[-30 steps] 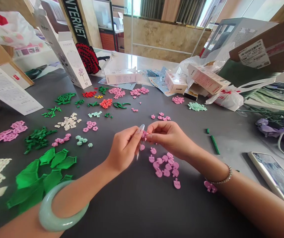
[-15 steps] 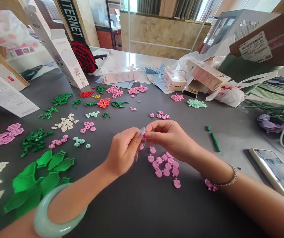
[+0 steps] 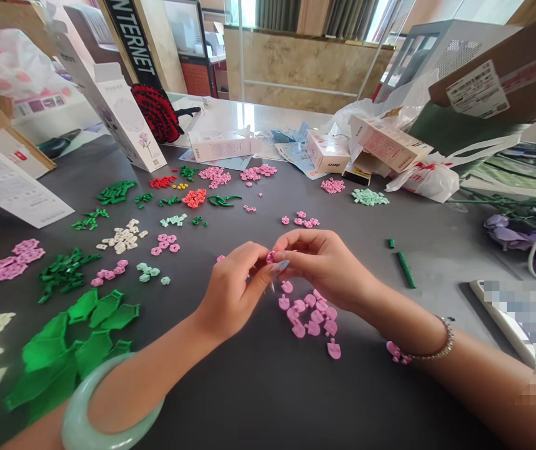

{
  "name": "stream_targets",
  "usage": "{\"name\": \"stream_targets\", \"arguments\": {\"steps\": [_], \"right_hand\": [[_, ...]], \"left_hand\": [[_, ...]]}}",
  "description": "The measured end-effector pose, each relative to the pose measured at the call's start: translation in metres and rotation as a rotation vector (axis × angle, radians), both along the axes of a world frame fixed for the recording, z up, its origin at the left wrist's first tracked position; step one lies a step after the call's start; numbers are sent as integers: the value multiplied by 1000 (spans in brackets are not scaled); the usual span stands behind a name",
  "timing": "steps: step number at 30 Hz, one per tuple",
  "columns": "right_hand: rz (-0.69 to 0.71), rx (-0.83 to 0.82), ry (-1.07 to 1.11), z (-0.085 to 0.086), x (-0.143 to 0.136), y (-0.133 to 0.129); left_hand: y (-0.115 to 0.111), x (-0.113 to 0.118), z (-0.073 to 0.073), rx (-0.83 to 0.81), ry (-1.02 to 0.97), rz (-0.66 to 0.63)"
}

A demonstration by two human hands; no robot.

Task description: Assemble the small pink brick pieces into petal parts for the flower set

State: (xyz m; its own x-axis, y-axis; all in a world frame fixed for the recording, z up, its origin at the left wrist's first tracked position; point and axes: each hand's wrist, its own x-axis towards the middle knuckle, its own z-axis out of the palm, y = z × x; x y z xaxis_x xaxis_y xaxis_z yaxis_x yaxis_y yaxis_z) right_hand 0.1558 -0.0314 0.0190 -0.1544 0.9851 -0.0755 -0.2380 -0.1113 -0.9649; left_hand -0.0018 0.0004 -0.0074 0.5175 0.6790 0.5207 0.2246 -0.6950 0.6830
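My left hand (image 3: 236, 284) and my right hand (image 3: 327, 262) meet at the middle of the dark table, fingertips pinched together. Between them is a small pink building-block piece (image 3: 270, 257), mostly covered by the fingers. Both hands are closed on it. Just below my right hand lies a loose group of pink petal pieces (image 3: 313, 327), with one petal piece (image 3: 333, 349) apart from the rest. Beyond the hands sit a few small pink pieces (image 3: 302, 220). More pink pieces (image 3: 395, 351) lie beside my right wrist.
Large green leaf pieces (image 3: 45, 340), cream pieces (image 3: 125, 237) and dark green pieces (image 3: 65, 270) spread over the left. A green rod (image 3: 406, 270) and a phone (image 3: 502, 319) lie right. Boxes (image 3: 328, 152) and a plastic bag (image 3: 430, 178) stand behind.
My left thumb has shifted right and lower across the pinched piece, so more of its pink shows. The right hand stays nearly in place. The view has tilted slightly.
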Motion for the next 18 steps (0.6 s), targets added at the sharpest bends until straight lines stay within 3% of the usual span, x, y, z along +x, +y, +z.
{"name": "stream_targets", "arguments": {"steps": [11, 18], "right_hand": [[51, 30, -57, 4, 8, -2], [-12, 59, -222, 12, 7, -5]], "left_hand": [[2, -3, 0, 170, 62, 20], [1, -3, 1, 193, 52, 8]]}}
